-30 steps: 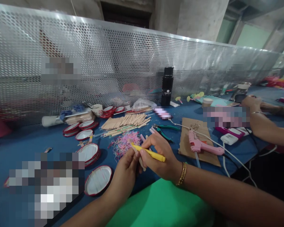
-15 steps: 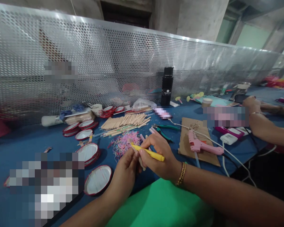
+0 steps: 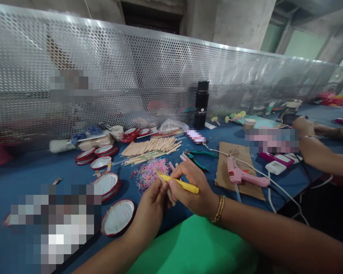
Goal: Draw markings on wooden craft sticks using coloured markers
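Head view: my left hand [image 3: 153, 202] clamps a wooden craft stick [image 3: 170, 198]; my right hand [image 3: 194, 190] clamps a yellow marker [image 3: 185, 185] at its upper end.

Your left hand [image 3: 154, 199] hides much of the wooden stick [image 3: 171, 198] and covers the front of the band pile [image 3: 151, 173]. Your right hand [image 3: 191, 188] hides part of the yellow marker [image 3: 185, 185]; whether its tip touches the stick is too small to tell. Near the left front corner of the table [image 3: 31, 171], blurred squares mask a dark-edged object [image 3: 63, 228]. More squares cover the pink item [image 3: 271, 140] toward the right edge. You can't read the small print on the black bottle [image 3: 201, 106]. The picture's edge cuts off both your forearms and the other person's arm [image 3: 326, 152].
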`<state>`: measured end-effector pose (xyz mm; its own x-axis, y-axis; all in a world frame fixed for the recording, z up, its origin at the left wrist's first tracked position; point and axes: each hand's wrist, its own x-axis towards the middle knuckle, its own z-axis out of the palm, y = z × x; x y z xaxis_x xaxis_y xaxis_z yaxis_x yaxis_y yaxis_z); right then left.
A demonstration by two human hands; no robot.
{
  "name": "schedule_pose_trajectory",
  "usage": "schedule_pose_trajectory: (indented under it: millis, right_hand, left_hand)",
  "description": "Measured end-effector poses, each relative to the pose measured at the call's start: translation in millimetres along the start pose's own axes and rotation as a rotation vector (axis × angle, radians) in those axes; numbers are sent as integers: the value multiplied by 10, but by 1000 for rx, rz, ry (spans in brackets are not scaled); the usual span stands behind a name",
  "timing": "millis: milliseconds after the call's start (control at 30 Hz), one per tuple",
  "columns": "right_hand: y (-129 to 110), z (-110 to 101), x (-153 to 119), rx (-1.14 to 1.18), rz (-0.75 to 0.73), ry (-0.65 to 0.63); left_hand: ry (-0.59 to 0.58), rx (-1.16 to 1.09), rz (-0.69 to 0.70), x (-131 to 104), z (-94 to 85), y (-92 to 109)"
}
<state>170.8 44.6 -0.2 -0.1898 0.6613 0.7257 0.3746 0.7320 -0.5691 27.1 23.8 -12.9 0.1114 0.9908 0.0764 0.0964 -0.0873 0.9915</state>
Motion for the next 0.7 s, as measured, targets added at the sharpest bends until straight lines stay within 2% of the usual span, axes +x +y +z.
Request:
schedule_pose_trajectory:
  millis: [233, 400, 500, 700]
  right_hand:
    - [39, -14, 12, -24, 38, 46]
    - [-30, -5, 13, 11, -31, 7]
    - [-16, -10, 19, -11, -1, 1]
    - [41, -21, 17, -36, 32, 70]
  left_hand:
    - [-20, 2, 0, 0, 2, 8]
    - [8, -28, -8, -2, 12, 0]
    - [7, -10, -1, -1, 14, 10]
    - [-18, 1, -4, -3, 14, 32]
